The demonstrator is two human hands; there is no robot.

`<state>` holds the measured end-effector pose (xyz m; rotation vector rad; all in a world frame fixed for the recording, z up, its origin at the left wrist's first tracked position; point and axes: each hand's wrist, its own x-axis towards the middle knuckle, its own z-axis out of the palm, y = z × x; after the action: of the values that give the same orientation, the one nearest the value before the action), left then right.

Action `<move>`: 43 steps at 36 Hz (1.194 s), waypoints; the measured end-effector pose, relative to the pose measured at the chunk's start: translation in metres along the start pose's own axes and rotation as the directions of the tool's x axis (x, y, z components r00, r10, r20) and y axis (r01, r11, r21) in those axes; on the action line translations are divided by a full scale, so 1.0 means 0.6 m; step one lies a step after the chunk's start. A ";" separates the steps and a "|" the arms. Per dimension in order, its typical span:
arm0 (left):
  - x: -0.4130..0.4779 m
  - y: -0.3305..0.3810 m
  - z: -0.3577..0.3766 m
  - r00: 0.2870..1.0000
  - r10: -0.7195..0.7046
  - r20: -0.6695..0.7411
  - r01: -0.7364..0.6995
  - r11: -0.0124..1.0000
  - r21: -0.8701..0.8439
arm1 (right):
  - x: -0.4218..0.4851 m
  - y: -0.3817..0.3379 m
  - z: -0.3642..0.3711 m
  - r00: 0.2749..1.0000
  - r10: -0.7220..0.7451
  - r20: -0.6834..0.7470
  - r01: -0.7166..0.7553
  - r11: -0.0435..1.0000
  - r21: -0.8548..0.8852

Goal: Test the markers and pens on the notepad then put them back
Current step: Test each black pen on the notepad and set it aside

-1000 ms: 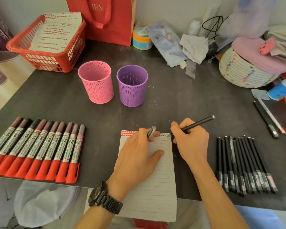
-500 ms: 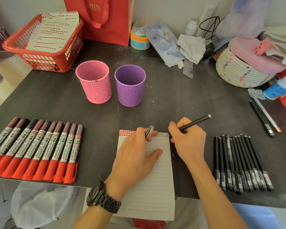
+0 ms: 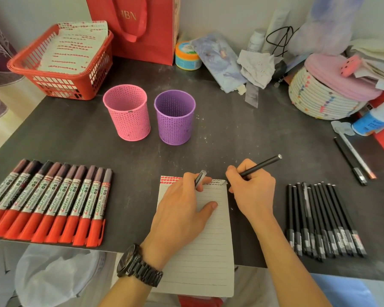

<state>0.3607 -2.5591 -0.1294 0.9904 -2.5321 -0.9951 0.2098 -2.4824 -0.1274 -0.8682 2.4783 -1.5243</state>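
Note:
A lined notepad [image 3: 211, 244] lies at the table's front edge, with red marks and small scribbles along its top. My right hand [image 3: 252, 191] grips a black pen [image 3: 261, 165] with its tip at the pad's top right corner. My left hand [image 3: 182, 209] rests on the pad and pinches a pen cap [image 3: 200, 178] between its fingers. A row of several red-capped markers [image 3: 47, 202] lies at the left. Several black pens [image 3: 321, 220] lie in a row at the right. An empty pink cup [image 3: 126, 115] and an empty purple cup [image 3: 175, 117] stand behind.
A red basket [image 3: 60, 83] with marked paper stands at the back left beside a red bag [image 3: 142, 27]. A woven basket [image 3: 319, 96], a glue bottle [image 3: 372, 119] and clutter fill the back right. Two loose pens [image 3: 354, 161] lie at the right.
Both hands stay in place on the pad; the pen in my right hand shifts only slightly as it marks the top line. The view has drifted a little.

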 end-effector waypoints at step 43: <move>0.043 0.002 -0.025 0.969 0.233 -0.083 -0.211 0.954 0.212 | -0.008 -0.008 -0.039 0.996 0.080 0.026 -0.077 0.738 0.670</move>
<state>0.3476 -2.5833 -0.1181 0.7610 -2.6191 -0.6154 0.2074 -2.4632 -0.1129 -0.6013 1.6814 -2.1546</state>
